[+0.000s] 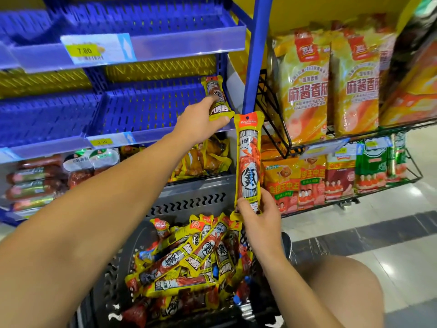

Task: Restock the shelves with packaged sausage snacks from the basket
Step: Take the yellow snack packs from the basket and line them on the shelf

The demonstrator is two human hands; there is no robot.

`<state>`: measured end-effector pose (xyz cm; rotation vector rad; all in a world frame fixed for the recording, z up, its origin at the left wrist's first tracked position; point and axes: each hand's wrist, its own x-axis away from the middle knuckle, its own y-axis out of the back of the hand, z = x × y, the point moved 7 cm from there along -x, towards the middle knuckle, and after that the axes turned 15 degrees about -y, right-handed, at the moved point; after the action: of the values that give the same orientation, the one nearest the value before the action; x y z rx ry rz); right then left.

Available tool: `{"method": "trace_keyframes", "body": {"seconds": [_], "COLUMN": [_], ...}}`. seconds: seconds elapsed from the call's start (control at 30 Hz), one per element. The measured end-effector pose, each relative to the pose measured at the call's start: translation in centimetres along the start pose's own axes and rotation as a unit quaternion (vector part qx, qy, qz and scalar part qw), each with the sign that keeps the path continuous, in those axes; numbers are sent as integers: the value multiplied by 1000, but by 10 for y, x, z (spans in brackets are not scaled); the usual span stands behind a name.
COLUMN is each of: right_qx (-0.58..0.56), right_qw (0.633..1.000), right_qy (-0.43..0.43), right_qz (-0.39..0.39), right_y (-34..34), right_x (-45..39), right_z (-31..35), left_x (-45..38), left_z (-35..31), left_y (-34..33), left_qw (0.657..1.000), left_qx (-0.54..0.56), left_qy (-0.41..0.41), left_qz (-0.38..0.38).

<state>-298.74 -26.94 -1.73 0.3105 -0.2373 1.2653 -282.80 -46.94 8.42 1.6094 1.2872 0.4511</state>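
2 bare forearms, no sleeves; bare knee (pixel 340 292); dark shoe (pixel 286 245) w/ white edge.

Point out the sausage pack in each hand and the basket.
Left-hand sausage pack (pixel 217 97): head view, printed middle.
Right-hand sausage pack (pixel 248 162): head view, middle of wrapper.
Basket (pixel 189 204): head view, slotted back wall.

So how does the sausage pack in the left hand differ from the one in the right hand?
The left-hand pack lies at the right end of the blue shelf tray; the right-hand pack stands upright in the air above the basket. Left is gripped from above, right pinched at its bottom. Both share yellow-edged wrappers.
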Motion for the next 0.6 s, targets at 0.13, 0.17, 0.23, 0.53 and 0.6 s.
{"method": "trace_keyframes", "body": {"seconds": [0.13,0.17,0.23,0.53,0.6], "right_qx": [15,17,24,50,81], "right_qw": [1000,1000,999,997,992], "right_qy": [-6,-8,-12,65,97], "right_qz": [-12,-17,-26,-3,-1], "right_y": [5,6,10,0,-7], "right_x": [4,5,7,43,52], "right_z": [-2,-3,-5,10,16], "left_x": [0,1,8,132,157], "left_z": [-2,-3,-10,-60,-67], "left_y": [-1,0,6,11,0], "left_qw": [1000,1000,1000,982,965], "left_qx": [-15,-16,-11,165,247], "left_qy": [5,6,-1,49,61], "left_qz": [9,7,-8,-79,-59]}}
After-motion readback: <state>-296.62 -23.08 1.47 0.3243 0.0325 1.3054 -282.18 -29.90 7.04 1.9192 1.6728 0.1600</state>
